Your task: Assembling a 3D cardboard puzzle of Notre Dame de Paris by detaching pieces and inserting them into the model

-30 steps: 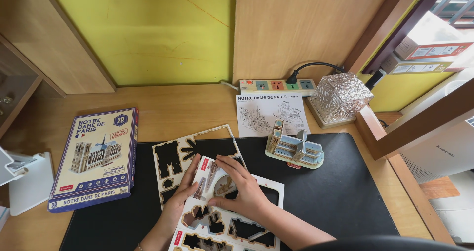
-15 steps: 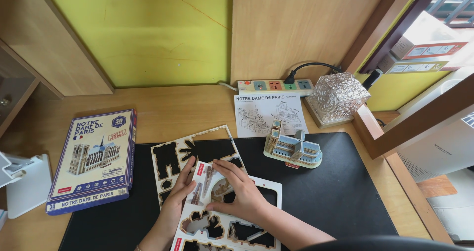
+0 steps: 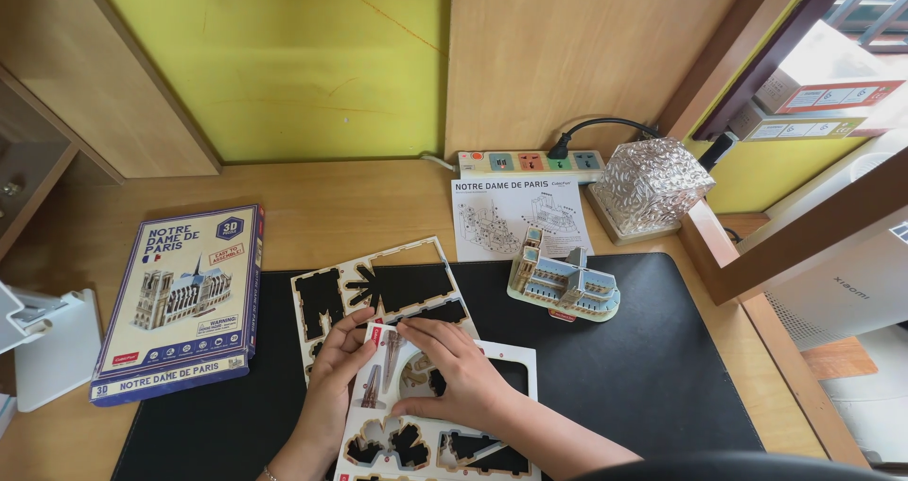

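Progress check: the little cathedral model (image 3: 564, 285) looks partly built on the black mat (image 3: 662, 367). One sheet (image 3: 378, 292) sits mostly emptied. Our left hand (image 3: 333, 372) steadies the current punch-out sheet (image 3: 445, 424), fingers flat; our right hand (image 3: 454, 382) presses a piece, gripping nothing. Plenty left.

**Colours on the desk**

We see a black mat (image 3: 643, 367) at lower centre, a dark-blue and cream box (image 3: 180, 301) at left, 2 white punch-out sheets (image 3: 445, 434) with brown printing, a yellow-green wall panel (image 3: 284, 55) at top, and a clear faceted lamp (image 3: 651, 186) at upper right.
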